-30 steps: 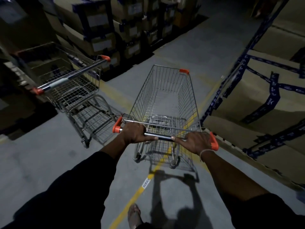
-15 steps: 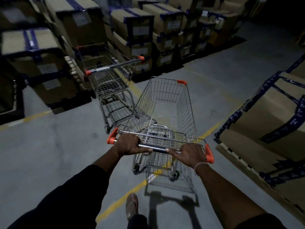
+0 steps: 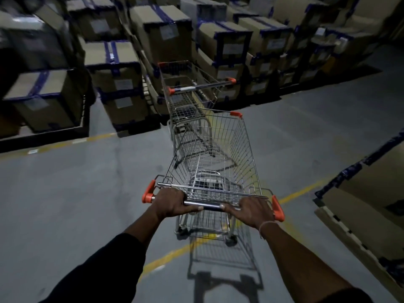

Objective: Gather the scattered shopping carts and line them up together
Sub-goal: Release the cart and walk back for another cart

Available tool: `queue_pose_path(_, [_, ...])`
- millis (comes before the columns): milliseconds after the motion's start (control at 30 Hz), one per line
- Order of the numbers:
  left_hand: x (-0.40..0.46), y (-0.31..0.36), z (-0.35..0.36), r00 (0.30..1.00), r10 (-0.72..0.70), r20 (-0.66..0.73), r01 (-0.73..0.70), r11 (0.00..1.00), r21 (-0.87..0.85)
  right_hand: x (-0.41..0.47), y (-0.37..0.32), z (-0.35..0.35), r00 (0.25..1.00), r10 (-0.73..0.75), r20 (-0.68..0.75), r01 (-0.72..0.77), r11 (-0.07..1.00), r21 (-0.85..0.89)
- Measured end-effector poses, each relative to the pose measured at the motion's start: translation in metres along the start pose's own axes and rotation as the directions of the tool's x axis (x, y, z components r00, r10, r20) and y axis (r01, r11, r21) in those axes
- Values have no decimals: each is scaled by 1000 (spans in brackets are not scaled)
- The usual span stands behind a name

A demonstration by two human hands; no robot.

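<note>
Now the second cart (image 3: 192, 92) is sitting almost straight ahead of the pushed cart (image 3: 214, 154); half a second ago it was off to the left. Both hands are holding the shiny handle bar (image 3: 209, 205) tight. The left hand (image 3: 172, 204) is wrapping around the bar near its left orange end cap (image 3: 148, 194). The right hand (image 3: 251, 211) is wrapping around it near the right orange cap (image 3: 277, 208). Just past the hands the wire basket is stretching forward, and its front edge is reaching the back of the second cart. Beyond both carts, brown boxes (image 3: 164, 38) with blue tape are standing in stacks. Under the hands a yellow line (image 3: 170, 256) is crossing the grey floor (image 3: 76, 193).
</note>
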State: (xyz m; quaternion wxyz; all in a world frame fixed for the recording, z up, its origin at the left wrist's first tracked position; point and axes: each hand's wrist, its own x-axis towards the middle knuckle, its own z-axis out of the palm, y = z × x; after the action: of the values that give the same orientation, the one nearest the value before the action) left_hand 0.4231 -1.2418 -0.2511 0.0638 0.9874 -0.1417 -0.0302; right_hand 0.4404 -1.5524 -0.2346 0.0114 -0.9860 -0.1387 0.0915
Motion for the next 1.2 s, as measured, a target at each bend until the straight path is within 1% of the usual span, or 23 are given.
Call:
queue_pose_path(133, [-40, -29, -3, 998, -54, 16, 54, 999, -3, -2, -44, 4, 998, -60, -5, 60, 998, -4])
queue_pose_path(333, [-95, -70, -4, 990, -142, -20, 142, 989, 31, 1, -107, 5, 992, -122, -6, 122, 992, -27])
queue_pose_path(600, [-132, -115, 0, 970, -231, -79, 236, 970, 60, 30, -166, 4, 980, -200, -17, 200, 979, -37])
queue_pose_path(867, [-122, -150, -4, 946, -296, -134, 308, 949, 72, 88, -199, -3, 977, -215, -2, 214, 976, -22])
queue_pose_path(1000, [-100, -167, -8, 939, -318, -135, 331, 940, 85, 126, -205, -10, 971, -240, -5, 239, 970, -35])
queue_pose_path(1100, [-79, -181, -11, 925, -362, -118, 374, 922, 99, 161, -207, -15, 966, -260, 5, 260, 964, -52])
queue_pose_path(1200, [-57, -200, -12, 918, -378, -123, 388, 918, 80, 197, -211, -19, 961, -277, 16, 277, 958, -68])
